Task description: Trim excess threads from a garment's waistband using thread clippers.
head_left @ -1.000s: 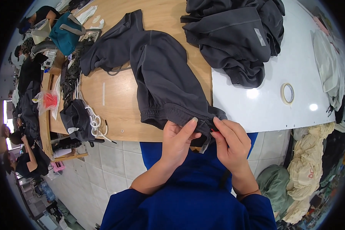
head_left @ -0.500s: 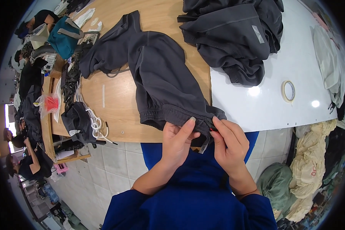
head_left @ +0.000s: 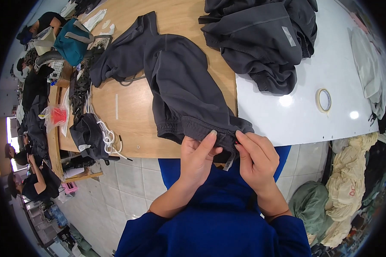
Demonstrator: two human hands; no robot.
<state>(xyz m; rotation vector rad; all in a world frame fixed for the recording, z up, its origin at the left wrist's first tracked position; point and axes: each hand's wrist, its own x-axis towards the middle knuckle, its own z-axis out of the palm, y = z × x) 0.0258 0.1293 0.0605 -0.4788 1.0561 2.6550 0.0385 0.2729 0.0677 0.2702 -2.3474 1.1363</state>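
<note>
Dark grey trousers [head_left: 182, 81] lie stretched across the wooden table, their gathered elastic waistband at the near edge. The waistband's end is pinched between the thumb and fingers of my left hand [head_left: 196, 160]. Close beside it, my right hand [head_left: 258, 159] is closed, thumb against fingertips, at the waistband's right part. A small red and dark thing [head_left: 236, 143] shows at those right fingertips; most of it is hidden, so its kind is unclear. A pale strip [head_left: 228, 164] hangs from the fabric between my hands.
More dark grey garments [head_left: 257, 47] are heaped at the far right, partly over a white board [head_left: 283, 120]. A tape roll [head_left: 323, 100] lies there. White cord [head_left: 108, 139] and a dark cloth piece [head_left: 86, 132] lie at left. Cream fabric [head_left: 347, 180] is piled right. Other people are at far left.
Both hands keep their hold on the waistband. Less of the red and dark thing shows at my right fingertips; my left thumb has shifted slightly left.
</note>
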